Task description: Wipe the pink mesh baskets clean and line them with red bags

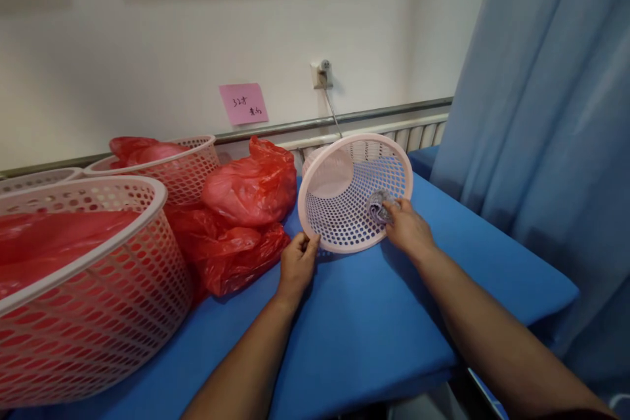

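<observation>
A pale pink plastic basket (pixel 319 151) with a perforated wall lies tipped on its side, its mouth facing me. My left hand (pixel 298 267) pinches the lower left part of its rim between thumb and fingers. In my right hand (pixel 408 230) is a bunched grey cloth (pixel 380 205), held at the inner wall near the lower right of the rim. The fingers of the right hand are partly hidden behind the cloth and the rim.
A blue-covered table (pixel 364 328) bears the basket. Red plastic bags (pixel 251 184) lie to its left, beside a large pink basket (pixel 98 315) and another basket (pixel 191 170) holding red bags. A blue curtain (pixel 536 111) hangs right; a wall socket (pixel 322 75) with a cord is behind.
</observation>
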A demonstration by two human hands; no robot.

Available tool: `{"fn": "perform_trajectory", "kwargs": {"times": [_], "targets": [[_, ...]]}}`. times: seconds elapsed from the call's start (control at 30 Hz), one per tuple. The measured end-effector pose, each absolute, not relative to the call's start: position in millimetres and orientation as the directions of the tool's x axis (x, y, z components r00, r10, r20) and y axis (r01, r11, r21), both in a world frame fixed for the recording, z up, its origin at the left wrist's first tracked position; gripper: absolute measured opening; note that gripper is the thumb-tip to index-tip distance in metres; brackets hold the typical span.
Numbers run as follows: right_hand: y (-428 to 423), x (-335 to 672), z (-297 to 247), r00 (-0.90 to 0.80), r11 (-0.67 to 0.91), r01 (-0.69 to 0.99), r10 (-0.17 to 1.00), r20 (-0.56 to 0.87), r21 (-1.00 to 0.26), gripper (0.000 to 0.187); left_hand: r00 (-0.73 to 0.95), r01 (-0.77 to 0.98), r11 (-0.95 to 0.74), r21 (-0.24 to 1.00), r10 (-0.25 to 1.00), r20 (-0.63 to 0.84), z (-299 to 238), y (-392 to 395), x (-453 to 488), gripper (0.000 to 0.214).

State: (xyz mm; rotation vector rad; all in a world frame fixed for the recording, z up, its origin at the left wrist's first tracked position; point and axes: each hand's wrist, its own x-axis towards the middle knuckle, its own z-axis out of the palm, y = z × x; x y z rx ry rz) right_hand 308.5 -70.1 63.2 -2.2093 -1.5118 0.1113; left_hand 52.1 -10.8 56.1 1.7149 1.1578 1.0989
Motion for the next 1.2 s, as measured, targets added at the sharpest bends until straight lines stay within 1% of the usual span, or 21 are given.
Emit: {"fn": "perform_trajectory", "kwargs": {"times": [0.07,0.1,0.2,0.27,0.33,0.43,0.5,0.57,0.63,0.67,0.73,0.77,0.83,0.9,0.93,1.0,1.03,1.1,1.13,1.2], "targets": [[-71.1,311.4,66.0,0.436,-0.309,0.858,0.86,0.266,-0.41,0.062,0.189,0.262,-0.288,0.921,0.951,0.243,57.9,-9.8,49.5,0.04],[-71.3,310.7,66.1,0.44,-0.308,0.858,0.853,0.28,-0.411,0.063,0.192,0.255,-0.283,0.925,0.952,0.238,57.7,-9.9,49.2,0.041],[-70.7,301.6,61.5,0.392,-0.277,0.868,0.892,0.227,-0.413,0.061,0.255,0.241,-0.251,0.937,0.948,0.188,52.6,-11.3,52.7,0.042],[-69.0,291.6,55.4,0.295,-0.198,0.874,0.942,0.16,-0.444,0.059,0.328,0.243,-0.234,0.941,0.933,0.147,47.0,-12.6,57.5,0.042],[-65.9,280.5,48.4,0.167,-0.071,0.847,0.976,0.137,-0.527,0.059,0.391,0.25,-0.227,0.941,0.913,0.117,41.5,-13.6,62.1,0.041],[-60.7,266.1,39.3,0.021,0.115,0.745,0.98,0.196,-0.657,0.061,0.434,0.266,-0.227,0.937,0.896,0.093,36.4,-15.0,65.3,0.039],[-58.7,261.0,35.5,-0.033,0.192,0.7,0.971,0.237,-0.688,0.061,0.448,0.284,-0.227,0.932,0.89,0.08,35.7,-15.9,64.8,0.039],[-58.8,262.0,34.4,-0.07,0.225,0.693,0.967,0.246,-0.686,0.06,0.442,0.294,-0.232,0.927,0.893,0.083,36.9,-16.2,63.2,0.041],[-60.4,270.2,36.7,-0.059,0.189,0.736,0.974,0.216,-0.65,0.06,0.398,0.288,-0.244,0.926,0.91,0.116,39.8,-15.1,60.9,0.038],[-61.7,276.7,39.2,-0.026,0.14,0.774,0.982,0.19,-0.617,0.06,0.361,0.282,-0.255,0.925,0.922,0.144,41.8,-13.9,59.6,0.036],[-64.4,292.2,46.4,0.105,-0.005,0.849,0.982,0.16,-0.528,0.06,0.273,0.271,-0.283,0.92,0.939,0.208,46.2,-11.1,56.6,0.035],[-65.8,299.9,50.6,0.188,-0.082,0.872,0.966,0.176,-0.483,0.061,0.233,0.267,-0.299,0.916,0.943,0.24,48.3,-9.8,55.2,0.037],[-68.5,311.8,58.8,0.329,-0.2,0.882,0.91,0.254,-0.427,0.062,0.18,0.258,-0.327,0.909,0.941,0.288,51.6,-8.5,53.4,0.04],[-70.8,315.8,64.4,0.403,-0.262,0.875,0.86,0.313,-0.408,0.062,0.167,0.246,-0.342,0.907,0.937,0.308,53.1,-9.3,53.4,0.042],[-71.7,314.4,65.5,0.414,-0.275,0.872,0.855,0.312,-0.404,0.061,0.171,0.239,-0.344,0.908,0.935,0.31,53.3,-10.3,54.0,0.041],[-72.6,306.1,64.0,0.392,-0.27,0.876,0.882,0.262,-0.399,0.06,0.185,0.223,-0.343,0.913,0.934,0.305,53.1,-12.7,55.8,0.042],[-72.5,300.2,61.5,0.354,-0.243,0.883,0.907,0.229,-0.401,0.06,0.194,0.216,-0.339,0.916,0.934,0.3,52.9,-13.8,56.7,0.042],[-70.8,287.7,54.4,0.22,-0.122,0.888,0.96,0.176,-0.444,0.06,0.214,0.203,-0.33,0.922,0.934,0.287,52.6,-15.3,57.8,0.041],[-69.4,282.1,50.2,0.139,-0.039,0.871,0.976,0.17,-0.49,0.061,0.225,0.197,-0.323,0.926,0.934,0.277,52.5,-15.8,58.0,0.04],[-65.4,274.2,42.1,-0.004,0.131,0.79,0.978,0.208,-0.599,0.062,0.255,0.187,-0.305,0.934,0.933,0.253,51.6,-16.4,58.1,0.039]]}}
